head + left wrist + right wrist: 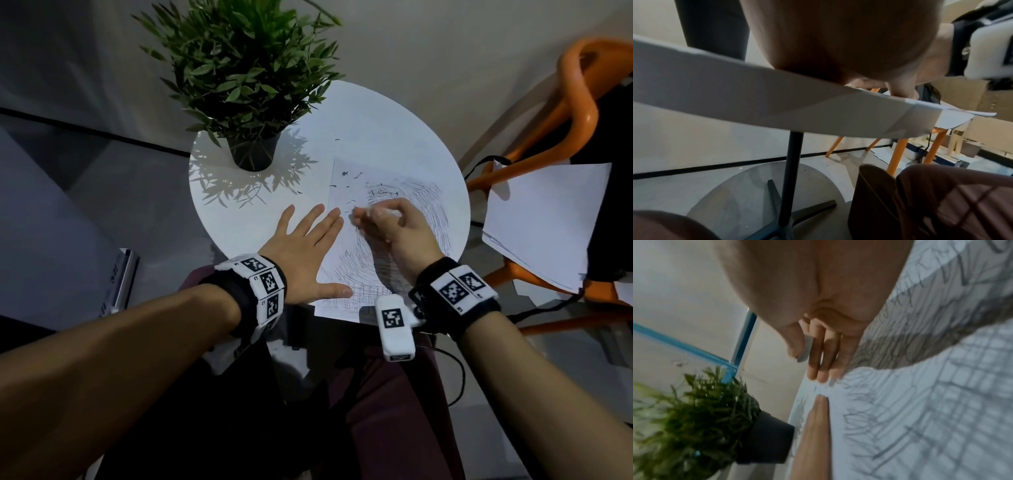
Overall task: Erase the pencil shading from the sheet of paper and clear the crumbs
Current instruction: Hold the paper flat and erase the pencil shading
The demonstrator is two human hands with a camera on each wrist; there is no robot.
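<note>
A sheet of paper (349, 260) with heavy pencil shading (431, 205) lies on the round white table (376, 116). My right hand (387, 222) pinches a white eraser (388, 213) and holds it down on the sheet; in the right wrist view the eraser (804, 348) shows between thumb and fingers, above the shaded paper (920, 386). My left hand (305, 246) lies flat with fingers spread, pressing the sheet's left edge. Dark eraser crumbs (346, 186) are scattered over the sheet's upper left and the table.
A potted green plant (246, 85) stands at the table's back left. An orange chair (568, 113) with loose white sheets (544, 219) is on the right. The table's edge (756, 100) and black pedestal leg (791, 178) appear in the left wrist view.
</note>
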